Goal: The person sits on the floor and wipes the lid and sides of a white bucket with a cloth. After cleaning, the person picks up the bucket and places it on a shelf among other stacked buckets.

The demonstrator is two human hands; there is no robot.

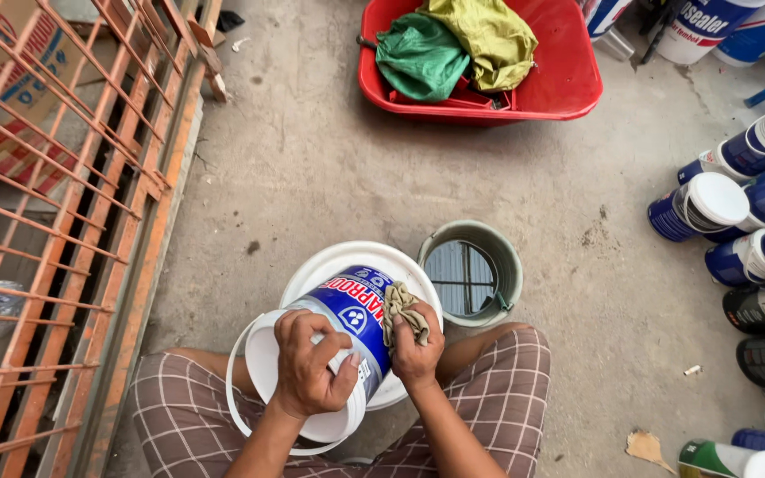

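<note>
1 blue-label tub point(347, 327) over lap, gripped by left hand point(312, 367); right hand point(416, 350) clutches 1 rag point(403, 310) against it. 1 white bucket point(356, 261) beneath, 1 water pail point(471, 270) beside. Red basin point(568, 84) w/ 2 cloths beyond; cans at right.

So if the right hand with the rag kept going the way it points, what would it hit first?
Probably the grey pail of water just beyond the right hand and its rag, though depth is hard to judge.

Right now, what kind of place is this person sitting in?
Probably an outdoor work yard or storage corner. The bare concrete floor, an orange metal grille and rows of paint-type cans suggest it. The person wipes a white bucket with a rag.
</note>
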